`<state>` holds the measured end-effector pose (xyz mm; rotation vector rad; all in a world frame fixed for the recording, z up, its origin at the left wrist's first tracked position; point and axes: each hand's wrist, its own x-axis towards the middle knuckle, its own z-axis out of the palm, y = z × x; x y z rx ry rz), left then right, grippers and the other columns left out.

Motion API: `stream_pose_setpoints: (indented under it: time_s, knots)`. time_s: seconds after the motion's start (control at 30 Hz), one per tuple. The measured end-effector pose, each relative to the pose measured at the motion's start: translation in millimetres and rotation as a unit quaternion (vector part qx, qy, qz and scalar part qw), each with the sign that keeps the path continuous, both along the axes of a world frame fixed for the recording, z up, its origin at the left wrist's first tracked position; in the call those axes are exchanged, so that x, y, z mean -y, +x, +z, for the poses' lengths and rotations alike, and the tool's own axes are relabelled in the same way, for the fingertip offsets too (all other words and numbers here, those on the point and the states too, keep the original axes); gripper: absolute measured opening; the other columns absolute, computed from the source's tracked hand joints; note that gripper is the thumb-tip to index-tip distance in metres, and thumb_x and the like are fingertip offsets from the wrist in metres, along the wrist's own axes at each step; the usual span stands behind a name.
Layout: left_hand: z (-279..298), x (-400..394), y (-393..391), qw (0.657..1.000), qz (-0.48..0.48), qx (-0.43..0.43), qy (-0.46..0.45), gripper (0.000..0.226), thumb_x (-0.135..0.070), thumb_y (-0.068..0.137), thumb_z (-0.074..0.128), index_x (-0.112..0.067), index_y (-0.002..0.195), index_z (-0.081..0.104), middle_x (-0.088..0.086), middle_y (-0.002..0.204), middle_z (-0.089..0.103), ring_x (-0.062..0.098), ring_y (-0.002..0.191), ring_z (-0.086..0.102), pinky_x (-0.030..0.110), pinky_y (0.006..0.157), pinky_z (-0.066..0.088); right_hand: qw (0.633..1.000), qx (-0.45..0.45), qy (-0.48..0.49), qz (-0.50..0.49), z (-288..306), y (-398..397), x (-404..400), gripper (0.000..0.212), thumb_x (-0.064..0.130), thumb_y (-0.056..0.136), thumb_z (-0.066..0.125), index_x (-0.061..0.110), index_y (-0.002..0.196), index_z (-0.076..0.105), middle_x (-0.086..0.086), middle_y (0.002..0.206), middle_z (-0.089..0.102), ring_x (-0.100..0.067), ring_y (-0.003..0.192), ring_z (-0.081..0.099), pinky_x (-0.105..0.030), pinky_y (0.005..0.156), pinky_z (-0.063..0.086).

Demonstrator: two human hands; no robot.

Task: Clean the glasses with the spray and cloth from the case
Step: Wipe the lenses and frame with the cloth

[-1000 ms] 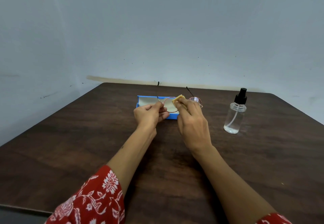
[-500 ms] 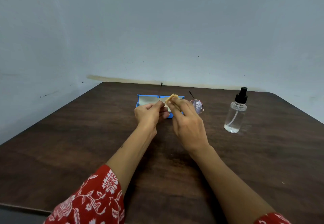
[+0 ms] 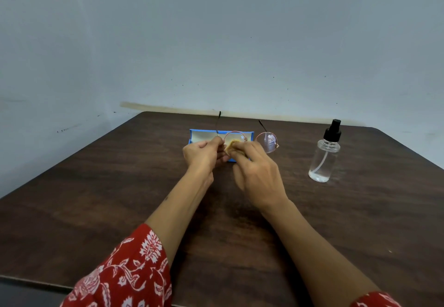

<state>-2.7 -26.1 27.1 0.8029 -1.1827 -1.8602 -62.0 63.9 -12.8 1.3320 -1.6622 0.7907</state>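
Observation:
Thin round-rimmed glasses (image 3: 267, 141) are held above the dark table, their black-tipped arms pointing away from me. My left hand (image 3: 204, 154) pinches the frame at its left hinge. My right hand (image 3: 258, 174) presses a small yellow cloth (image 3: 232, 143) against the left lens, which the fingers partly hide. The right lens is bare and in plain view. Behind the hands lies the open blue case (image 3: 199, 135) with a pale lining. A clear spray bottle (image 3: 325, 156) with a black pump top stands upright to the right, apart from both hands.
The dark wooden table (image 3: 96, 198) reaches a grey wall at the far side and on the left. Its near edge runs along the bottom left of the view. My red patterned sleeves show at the bottom.
The glasses have turned, so both lenses face me more fully. The cloth in my right hand has slid down over the left lens. Bottle and case have stayed put.

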Motion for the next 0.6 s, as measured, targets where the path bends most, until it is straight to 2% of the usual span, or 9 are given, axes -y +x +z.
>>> stream_pose_setpoints:
  time_s: [0.07, 0.17, 0.27, 0.4, 0.5, 0.6]
  knots:
    - [0.2, 0.8, 1.0, 1.000, -0.003, -0.001, -0.003, 0.015, 0.000, 0.083, 0.061, 0.000, 0.068, 0.060, 0.006, 0.049, 0.062, 0.009, 0.036, 0.057, 0.018, 0.043, 0.053, 0.999, 0.014, -0.025, -0.024, 1.0, -3.2, -2.1, 0.029, 0.007, 0.080, 0.045, 0.001, 0.092, 0.071, -0.009, 0.096, 0.067, -0.022, 0.089, 0.059, -0.029, 0.073, 0.049]
    - [0.6, 0.6, 1.4, 1.000, -0.005, -0.003, -0.009, 0.013, -0.002, 0.083, 0.063, 0.001, 0.071, 0.062, 0.011, 0.062, 0.064, 0.010, 0.040, 0.061, 0.019, 0.048, 0.056, 0.997, 0.027, -0.055, -0.052, 2.0, -7.0, -2.0, 0.034, 0.004, 0.087, 0.040, -0.002, 0.105, 0.068, -0.013, 0.107, 0.066, -0.022, 0.101, 0.055, -0.027, 0.080, 0.048]
    - [1.3, -0.4, 1.3, 1.000, -0.001, -0.005, -0.012, 0.013, -0.001, 0.082, 0.063, 0.000, 0.069, 0.062, 0.013, 0.063, 0.063, 0.012, 0.041, 0.060, 0.021, 0.047, 0.055, 0.999, 0.005, -0.035, -0.033, 1.1, -4.4, 2.1, 0.035, 0.004, 0.090, 0.039, -0.002, 0.109, 0.067, -0.013, 0.114, 0.065, -0.026, 0.103, 0.060, -0.030, 0.080, 0.050]
    - [2.2, 2.2, 1.9, 1.000, 0.011, -0.011, -0.008, 0.015, 0.001, 0.081, 0.063, -0.001, 0.066, 0.062, 0.011, 0.062, 0.061, 0.009, 0.037, 0.057, 0.019, 0.042, 0.051, 1.000, -0.017, -0.018, 0.000, -0.6, 0.4, 2.8, 0.031, 0.006, 0.085, 0.043, 0.000, 0.096, 0.071, -0.010, 0.101, 0.068, -0.022, 0.095, 0.058, -0.031, 0.078, 0.050]
    - [2.7, 4.4, 2.8, 1.000, 0.003, -0.012, -0.001, 0.011, -0.002, 0.082, 0.064, 0.000, 0.071, 0.062, 0.012, 0.063, 0.063, 0.011, 0.041, 0.060, 0.019, 0.047, 0.054, 0.998, 0.008, -0.048, -0.032, -0.1, -5.4, -1.9, 0.028, 0.006, 0.087, 0.045, -0.001, 0.093, 0.071, -0.010, 0.098, 0.068, -0.021, 0.093, 0.058, -0.031, 0.075, 0.051]
    - [3.0, 4.9, 3.0, 1.000, 0.003, -0.007, 0.002, 0.010, -0.003, 0.082, 0.066, 0.001, 0.073, 0.063, 0.012, 0.064, 0.065, 0.012, 0.044, 0.063, 0.020, 0.048, 0.055, 0.996, 0.028, -0.060, -0.065, 1.7, -9.4, -3.9, 0.031, 0.007, 0.092, 0.041, -0.001, 0.102, 0.069, -0.012, 0.106, 0.067, -0.019, 0.100, 0.053, -0.029, 0.076, 0.053]
